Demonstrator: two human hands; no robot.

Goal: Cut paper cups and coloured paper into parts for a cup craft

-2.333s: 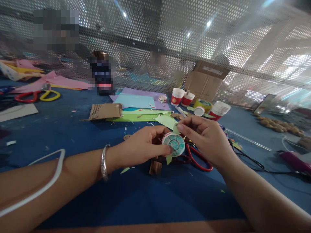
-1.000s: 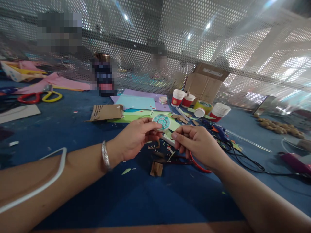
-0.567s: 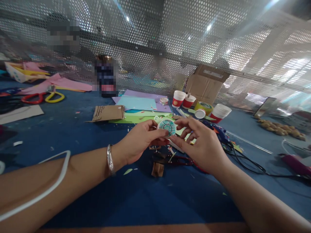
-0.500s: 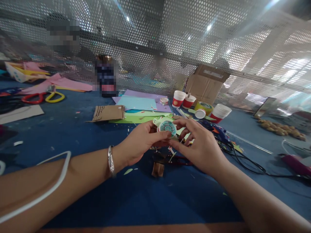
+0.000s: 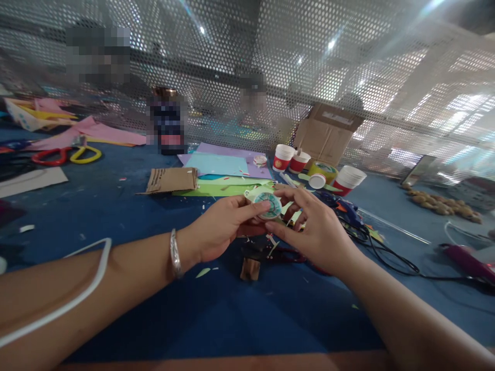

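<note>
In the middle of the head view I hold a small paper turtle (image 5: 274, 207), with a round white-rimmed shell patterned in teal and a pale green head at its upper left. My left hand (image 5: 228, 219) grips its left side, the thumb lying across the patterned face and the fingers hidden behind. On the right edge, my right hand (image 5: 315, 226) has its index finger at the top and its thumb tip at the lower rim, its other fingers curled. Below the hands lie dark-handled scissors (image 5: 288, 255), partly covered, and a small brown cardboard piece (image 5: 250, 269).
Coloured paper sheets (image 5: 218, 163) and corrugated cardboard (image 5: 172, 180) lie beyond my hands. Paper cups (image 5: 283, 157), a tape roll (image 5: 327, 171) and a blue glue gun (image 5: 348, 211) with black cable stand to the right. Red-and-yellow scissors (image 5: 85, 153) lie left. A perforated screen (image 5: 216, 77) closes the back.
My left thumb has moved from the shell's lower edge up onto the middle of its patterned face. The right hand stays at the right edge, almost unchanged.
</note>
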